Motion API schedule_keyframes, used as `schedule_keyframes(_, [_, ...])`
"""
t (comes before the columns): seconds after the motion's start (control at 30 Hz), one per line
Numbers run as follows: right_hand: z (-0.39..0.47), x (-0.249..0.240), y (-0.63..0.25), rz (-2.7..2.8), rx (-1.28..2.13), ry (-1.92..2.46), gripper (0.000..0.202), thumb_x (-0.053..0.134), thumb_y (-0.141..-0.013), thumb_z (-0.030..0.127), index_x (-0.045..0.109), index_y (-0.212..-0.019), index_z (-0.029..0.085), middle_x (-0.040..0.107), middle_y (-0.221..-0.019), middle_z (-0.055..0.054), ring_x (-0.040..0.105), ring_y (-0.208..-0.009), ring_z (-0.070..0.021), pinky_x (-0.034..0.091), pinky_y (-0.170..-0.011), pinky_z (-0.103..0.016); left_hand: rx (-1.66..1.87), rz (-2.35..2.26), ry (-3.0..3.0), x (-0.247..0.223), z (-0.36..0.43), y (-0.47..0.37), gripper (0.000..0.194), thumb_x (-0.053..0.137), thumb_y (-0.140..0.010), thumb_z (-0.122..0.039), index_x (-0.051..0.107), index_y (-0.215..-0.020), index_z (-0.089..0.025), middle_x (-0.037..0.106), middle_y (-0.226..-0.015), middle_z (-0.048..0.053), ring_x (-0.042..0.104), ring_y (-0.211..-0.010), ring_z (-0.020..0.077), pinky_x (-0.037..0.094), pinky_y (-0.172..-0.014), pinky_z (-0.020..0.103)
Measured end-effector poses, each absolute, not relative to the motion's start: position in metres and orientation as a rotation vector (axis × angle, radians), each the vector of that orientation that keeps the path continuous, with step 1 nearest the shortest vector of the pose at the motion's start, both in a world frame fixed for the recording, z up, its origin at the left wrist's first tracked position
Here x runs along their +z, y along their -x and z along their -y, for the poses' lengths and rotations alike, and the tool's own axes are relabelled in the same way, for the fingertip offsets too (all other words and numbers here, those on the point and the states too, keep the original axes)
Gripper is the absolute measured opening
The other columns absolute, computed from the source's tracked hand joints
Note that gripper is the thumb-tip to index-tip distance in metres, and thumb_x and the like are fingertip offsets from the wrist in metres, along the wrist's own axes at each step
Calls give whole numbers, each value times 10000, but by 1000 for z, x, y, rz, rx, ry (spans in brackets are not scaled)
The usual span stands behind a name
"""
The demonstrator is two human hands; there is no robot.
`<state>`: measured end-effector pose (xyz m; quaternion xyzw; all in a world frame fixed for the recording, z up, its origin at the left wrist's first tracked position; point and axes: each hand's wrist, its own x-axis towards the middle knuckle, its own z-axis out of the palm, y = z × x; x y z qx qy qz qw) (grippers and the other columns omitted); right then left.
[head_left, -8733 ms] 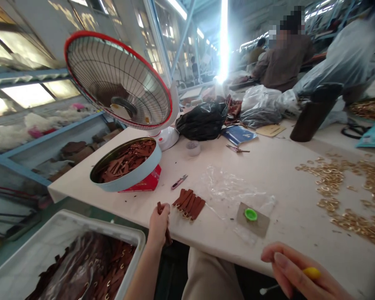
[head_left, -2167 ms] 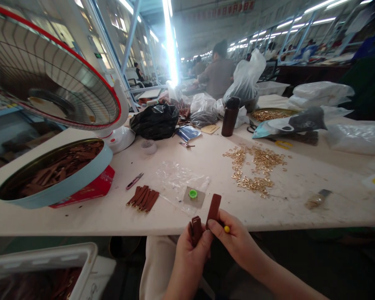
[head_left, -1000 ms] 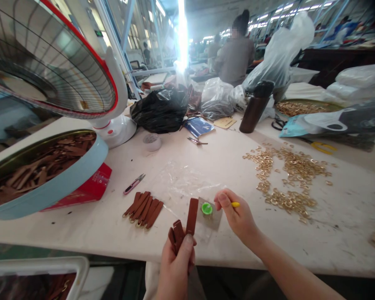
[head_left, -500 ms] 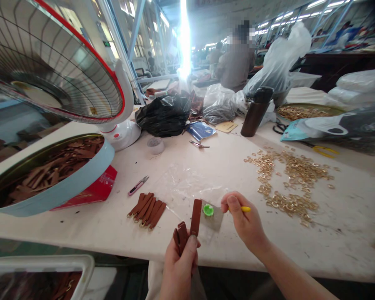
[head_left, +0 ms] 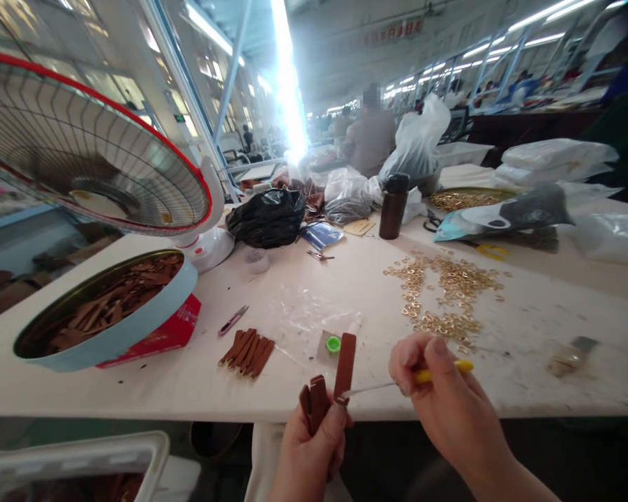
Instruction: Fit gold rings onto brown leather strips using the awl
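My left hand (head_left: pixel 317 446) is closed around several brown leather straps (head_left: pixel 345 364), one standing upright above the thumb. In my right hand (head_left: pixel 442 394) is a thin tool with a yellow handle (head_left: pixel 463 366), fingers wrapped round it. Its slender pale shaft points left, and the tip meets the base of the upright strap, by my left thumb. Just behind that strap a green cap (head_left: pixel 333 344) lies on a small greyish sheet (head_left: pixel 324 352). A row of finished-looking straps with metal rings (head_left: pixel 247 353) rests on the table to the left.
A blue-rimmed tin of leather pieces (head_left: pixel 120 328) leans on a red box (head_left: pixel 162 338) at left, beneath a fan (head_left: pixel 212 202). Pink thread snips (head_left: pixel 233 320) lie nearby. Gold rings (head_left: pixel 450 286) are scattered at right; a dark bottle (head_left: pixel 393 213) stands behind.
My right hand has brought the yellow-handled tool from beside the green cap down to the strap in my left hand. The camera view has shifted, so the table's contents appear displaced.
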<state>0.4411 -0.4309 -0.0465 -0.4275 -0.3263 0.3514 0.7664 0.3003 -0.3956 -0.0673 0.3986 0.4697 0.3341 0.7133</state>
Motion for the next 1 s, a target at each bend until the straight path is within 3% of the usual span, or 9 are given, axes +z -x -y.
schedule_keyframes(0.4, [470, -35, -454, 842, 488, 1092, 339, 420, -908, 398, 506, -631, 223, 436, -533, 15, 409, -511, -156, 339, -491, -267, 858, -1036, -827, -50, 419, -296, 441, 757, -516, -441, 561, -764, -134, 582, -551, 0, 323, -326, 19, 147, -346, 173])
schedule_keyframes(0.57, [463, -48, -438, 1241, 835, 1236, 228, 453, -883, 368, 553, -774, 195, 475, -587, 27, 422, -519, -133, 343, -478, -232, 815, -991, -873, -45, 424, -300, 384, 739, -548, -406, 568, -750, -127, 534, -502, -30, 306, -324, 11, 152, -357, 173])
schedule_keyframes(0.8, [456, -50, -425, 1125, 982, 1190, 287, 454, -844, 387, 510, -665, 170, 392, -482, 53, 356, -454, -106, 311, -441, -216, 785, -1037, -943, -43, 428, -304, 313, 691, -603, -392, 522, -730, -162, 399, -382, -100, 235, -310, 21, 159, -358, 177])
schedule_keyframes(1.0, [458, -53, -425, 1139, 1134, 1189, 169, 518, -744, 306, 507, -648, 167, 440, -553, 31, 394, -504, -113, 326, -459, -211, 834, -1058, -1105, -43, 430, -302, 180, 649, -634, -305, 539, -670, -166, 413, -445, -82, 257, -370, 41, 211, -393, 193])
